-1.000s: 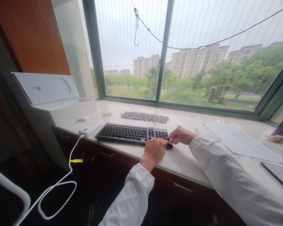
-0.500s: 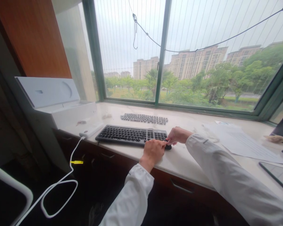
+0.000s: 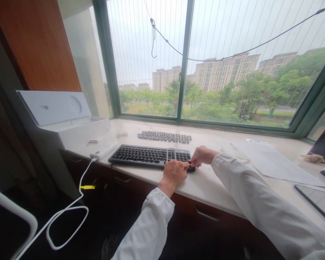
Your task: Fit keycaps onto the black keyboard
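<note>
A black keyboard (image 3: 141, 155) lies on the pale counter, its long side along the front edge. My left hand (image 3: 175, 172) is closed over the front of its right end, fingers pointing right. My right hand (image 3: 202, 156) comes in from the right in a pinch at the keyboard's lower right corner. The fingertips of both hands meet there; whatever sits between the right fingertips is too small and hidden to make out. Behind the keyboard, several rows of loose grey keycaps (image 3: 165, 137) are laid out in keyboard order.
An open white box (image 3: 81, 131) stands at the counter's left end, near a white power strip (image 3: 104, 151) with a white cable (image 3: 82, 180) hanging down. Paper sheets (image 3: 284, 166) and a dark-edged tablet-like device (image 3: 316, 202) lie to the right. A window (image 3: 233, 90) rises behind.
The view has shifted slightly. Both hands stay at the keyboard's right corner, with only slight finger movement and the left fingers a little lower.
</note>
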